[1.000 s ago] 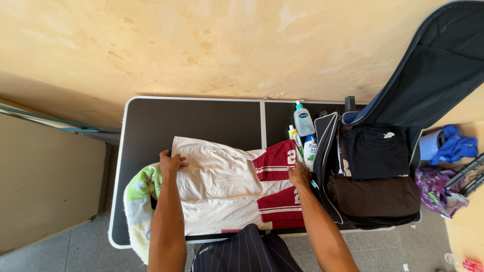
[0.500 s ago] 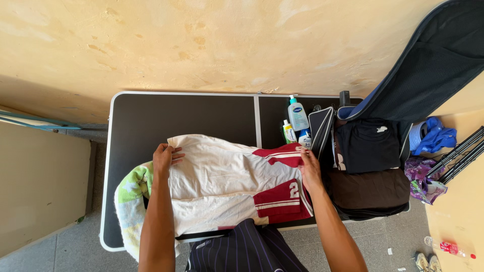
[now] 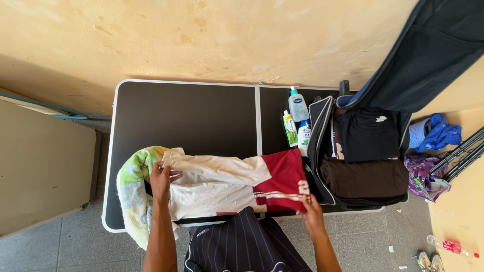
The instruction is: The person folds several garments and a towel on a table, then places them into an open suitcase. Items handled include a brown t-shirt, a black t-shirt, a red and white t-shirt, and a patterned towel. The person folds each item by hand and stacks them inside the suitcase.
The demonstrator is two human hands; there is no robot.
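Head: both hands (image 3: pixel 161 179) gripping shirt (image 3: pixel 227 186)

Shirt (image 3: pixel 227 189) on table (image 3: pixel 191 116) — towel (image 3: pixel 132 194) left, bottles (image 3: pixel 297 121) behind, suitcase (image 3: pixel 368 156) right

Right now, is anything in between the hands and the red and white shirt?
No. Both hands already touch it. The left hand grips the white end of the shirt, next to a green towel. The right hand holds the red end by the open suitcase. Nothing visible lies between.
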